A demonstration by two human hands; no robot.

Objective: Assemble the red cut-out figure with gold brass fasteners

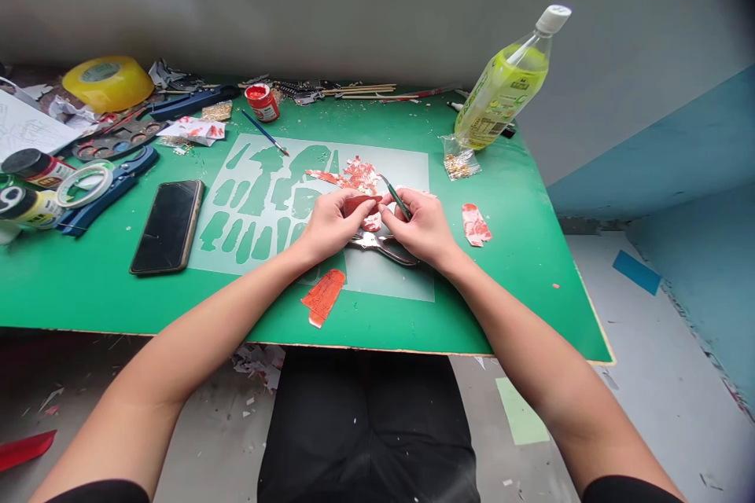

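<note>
My left hand (332,225) pinches a small dark-red painted piece (361,205) between thumb and fingers. In my right hand (420,225) is a slim dark-green pen-like tool (396,198), its thin end pointing up and away; whether that is a blade or a brush I cannot tell. The right thumb is close to the red piece's edge. Just below the hands lie pliers (396,253) with dark handles, partly covered. Red-and-white painted paper scraps (358,173) are heaped beyond the fingers. A red cut piece (324,297) rests near my left forearm, another (475,225) right of my right hand.
A pale sheet with cut-out shapes (389,283) covers the green tabletop (524,291). Left are a phone (167,226), tape (109,84) and paint bottles (36,167). A red paint pot (262,102) and paintbrush (264,132) stand behind; a drink bottle (501,94) is back right.
</note>
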